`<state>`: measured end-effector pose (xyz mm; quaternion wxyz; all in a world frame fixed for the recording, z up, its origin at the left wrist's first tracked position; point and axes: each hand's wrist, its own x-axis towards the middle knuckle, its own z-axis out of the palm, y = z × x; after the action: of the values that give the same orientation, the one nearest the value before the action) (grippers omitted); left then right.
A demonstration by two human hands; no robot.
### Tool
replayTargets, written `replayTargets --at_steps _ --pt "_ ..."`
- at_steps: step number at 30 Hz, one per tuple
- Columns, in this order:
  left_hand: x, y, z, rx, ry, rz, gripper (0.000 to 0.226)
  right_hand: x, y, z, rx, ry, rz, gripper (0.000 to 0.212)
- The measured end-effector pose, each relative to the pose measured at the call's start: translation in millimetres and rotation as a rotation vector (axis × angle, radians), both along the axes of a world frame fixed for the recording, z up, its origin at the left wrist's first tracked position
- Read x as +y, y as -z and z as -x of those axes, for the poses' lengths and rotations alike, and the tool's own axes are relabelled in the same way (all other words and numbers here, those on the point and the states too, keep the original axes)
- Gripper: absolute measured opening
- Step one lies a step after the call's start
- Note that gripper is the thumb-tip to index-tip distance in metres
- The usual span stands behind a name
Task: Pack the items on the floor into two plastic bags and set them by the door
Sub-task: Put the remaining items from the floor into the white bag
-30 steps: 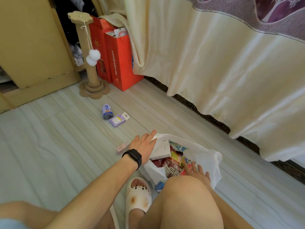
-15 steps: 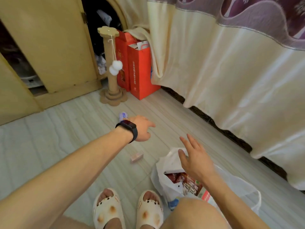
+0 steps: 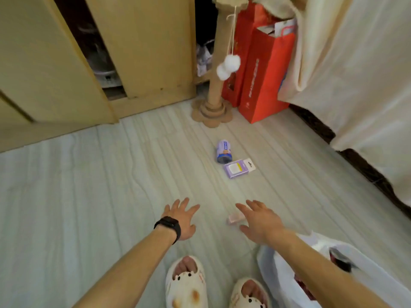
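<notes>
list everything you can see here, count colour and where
can: 1, blue-white, on its side, mid floor
box: 1, purple, beside the can
small packet: 1, pink, by the right hand
plastic bag: 1, white, lower right
gift bags: 2, red, by the curtain
scratching post: 1, tan, two white pompoms
curtain: 1, cream, right
cabinet: 1, yellow, back left
slippers: 2, white, bottom
left hand: open, black wristband
right hand: open
</notes>
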<state>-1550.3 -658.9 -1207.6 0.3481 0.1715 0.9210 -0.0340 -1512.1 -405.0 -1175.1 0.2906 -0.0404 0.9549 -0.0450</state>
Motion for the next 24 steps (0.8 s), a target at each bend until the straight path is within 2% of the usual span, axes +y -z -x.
replayTargets --at_steps 4,8,12,17,20,22,24 --pt "-12.0 61.2 -13.6 -0.079 -0.052 0.002 0.071 -5.1 59.9 0.0 -0.133 -0.103 -0.047 0.078" --pt "-13.6 91.8 -8.3 -0.088 -0.012 0.019 0.077 -9.2 89.8 -0.1 -0.078 -0.101 -0.04 0.095" --pt "27.7 91.9 45.1 0.081 0.119 -0.089 0.077 -12.8 104.5 2.6 -0.071 -0.015 0.084 0.089" --pt "132.7 91.4 131.1 0.303 0.32 -0.272 0.077 -14.2 120.5 -3.8 -0.06 0.02 0.103 0.098" --pt "171.7 98.5 155.7 0.305 0.374 -0.2 0.074 -12.5 122.9 -3.2 -0.087 0.031 0.113 0.102" --pt "177.4 105.2 162.0 0.28 0.335 -0.114 0.071 -10.1 124.4 -0.1 -0.102 0.024 0.111 0.105" --pt "171.5 107.6 155.2 0.305 0.324 -0.113 0.066 -9.9 125.3 2.5 -0.117 0.022 0.108 0.104"
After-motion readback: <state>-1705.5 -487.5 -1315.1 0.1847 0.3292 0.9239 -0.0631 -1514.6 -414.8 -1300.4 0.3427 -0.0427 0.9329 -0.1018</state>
